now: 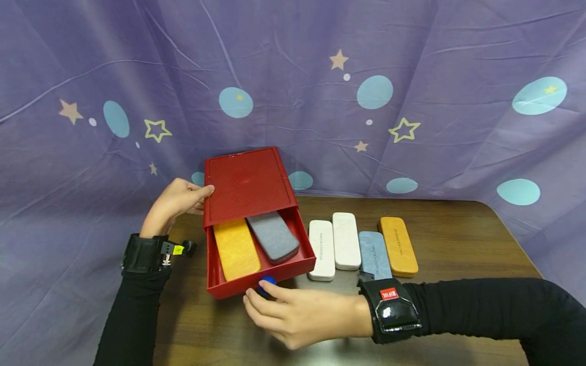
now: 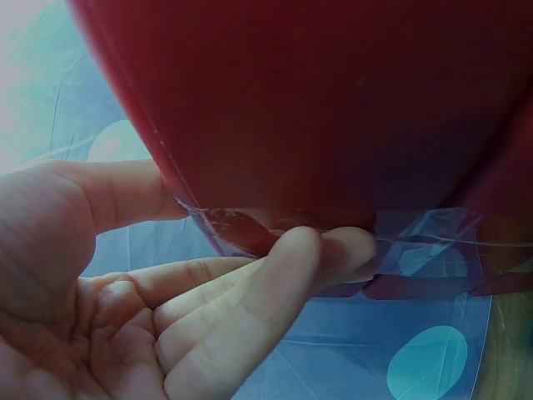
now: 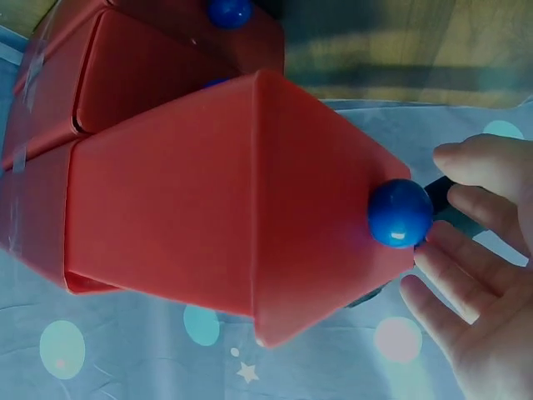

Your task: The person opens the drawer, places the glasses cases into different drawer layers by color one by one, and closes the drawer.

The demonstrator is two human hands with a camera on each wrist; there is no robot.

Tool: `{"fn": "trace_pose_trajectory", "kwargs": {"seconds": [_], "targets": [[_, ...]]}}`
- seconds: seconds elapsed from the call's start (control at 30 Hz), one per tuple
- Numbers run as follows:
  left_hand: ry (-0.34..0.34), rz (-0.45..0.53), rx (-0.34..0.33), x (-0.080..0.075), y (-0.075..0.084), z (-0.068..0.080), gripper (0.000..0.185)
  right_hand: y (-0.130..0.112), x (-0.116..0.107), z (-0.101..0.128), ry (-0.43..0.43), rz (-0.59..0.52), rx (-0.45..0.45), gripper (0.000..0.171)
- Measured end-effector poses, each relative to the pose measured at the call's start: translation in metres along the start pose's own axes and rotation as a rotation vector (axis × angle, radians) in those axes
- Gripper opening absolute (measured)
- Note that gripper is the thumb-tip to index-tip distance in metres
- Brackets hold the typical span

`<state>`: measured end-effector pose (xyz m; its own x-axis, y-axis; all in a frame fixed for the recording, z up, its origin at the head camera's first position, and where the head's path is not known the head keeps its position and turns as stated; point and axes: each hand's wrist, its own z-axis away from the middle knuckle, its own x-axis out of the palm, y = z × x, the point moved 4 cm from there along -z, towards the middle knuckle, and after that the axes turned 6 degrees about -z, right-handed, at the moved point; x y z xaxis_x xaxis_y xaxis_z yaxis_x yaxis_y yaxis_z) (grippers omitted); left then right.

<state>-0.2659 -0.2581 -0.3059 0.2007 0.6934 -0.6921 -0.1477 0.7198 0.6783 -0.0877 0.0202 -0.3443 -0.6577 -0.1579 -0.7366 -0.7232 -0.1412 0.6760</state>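
A red drawer cabinet (image 1: 244, 178) stands on the table with its top drawer (image 1: 233, 288) pulled out. Inside the drawer lie a yellow case (image 1: 236, 249) and a grey-blue case (image 1: 274, 237), both partly under the cabinet's top. My left hand (image 1: 185, 197) grips the cabinet's left side, thumb at the top edge and fingers bent against the back, as the left wrist view shows. At the drawer's front, my right hand (image 1: 297, 312) has its fingers loosely spread around the blue knob (image 3: 398, 215). In the right wrist view its thumb is off the knob, while the fingertips are right beside it.
Right of the cabinet lie two white cases (image 1: 322, 250), a blue case (image 1: 373, 249) and an orange case (image 1: 398, 246) on the wooden table (image 1: 467, 244). Lower drawers with blue knobs (image 3: 229, 12) show in the right wrist view. A purple curtain (image 1: 293, 61) hangs behind.
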Motion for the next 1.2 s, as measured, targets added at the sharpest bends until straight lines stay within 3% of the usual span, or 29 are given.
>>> {"fn": "trace_pose_trajectory", "kwargs": {"seconds": [0.5,0.9,1.2], "targets": [[-0.01,0.008,-0.013,0.0,0.001,0.0,0.057,0.004,0.01,-0.005,0.007,0.05,0.041,0.032],[-0.004,0.054,0.022,0.0,0.0,-0.003,0.055,0.004,0.01,-0.007,0.057,0.066,0.091,0.034],[0.001,0.036,0.024,0.0,-0.001,-0.002,0.055,0.01,0.007,-0.009,0.106,0.045,0.124,0.031]]}}
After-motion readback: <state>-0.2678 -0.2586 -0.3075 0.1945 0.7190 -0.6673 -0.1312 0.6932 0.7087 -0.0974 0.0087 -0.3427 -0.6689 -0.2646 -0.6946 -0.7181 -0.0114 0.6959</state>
